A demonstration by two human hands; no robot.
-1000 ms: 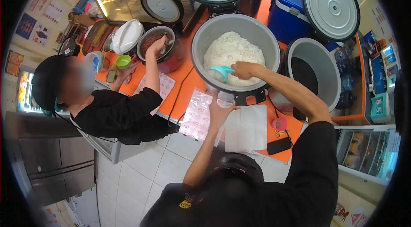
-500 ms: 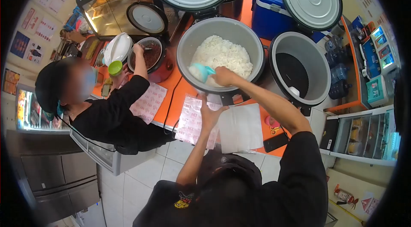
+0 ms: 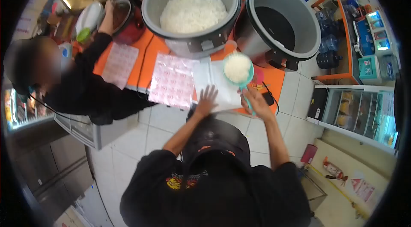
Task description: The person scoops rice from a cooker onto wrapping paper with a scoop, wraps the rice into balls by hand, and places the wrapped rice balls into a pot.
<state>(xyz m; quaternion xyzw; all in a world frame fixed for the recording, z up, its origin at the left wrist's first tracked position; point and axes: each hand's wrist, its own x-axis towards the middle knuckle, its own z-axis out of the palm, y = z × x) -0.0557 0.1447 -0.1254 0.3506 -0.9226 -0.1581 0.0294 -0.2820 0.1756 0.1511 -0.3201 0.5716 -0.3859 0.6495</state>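
A teal scoop [image 3: 249, 85] heaped with white rice [image 3: 237, 67] is in my right hand [image 3: 257, 102], whose fingers wrap round its handle. The scoop hangs over the right part of the white paper sheets [image 3: 227, 94]. My left hand [image 3: 207, 101] lies on the lower left of these sheets with its fingers spread, holding nothing. Left of it is a stack of pink-printed wrappers [image 3: 172, 79]. Behind the sheets stands a large grey cooker [image 3: 150, 13] with a mound of rice [image 3: 192, 10] inside.
A second open cooker [image 3: 299, 8] with a dark bottom stands at the right. A co-worker in black [image 3: 85, 85] reaches into a red pot [image 3: 133, 30] at the left. A phone [image 3: 268, 98] and yellow scissors [image 3: 258, 86] lie by my right hand.
The scoop, with rice in it, has come out of the cooker and moved toward me over the white sheets. My left hand has moved from the wrappers' edge onto the sheets. The view has shifted downward.
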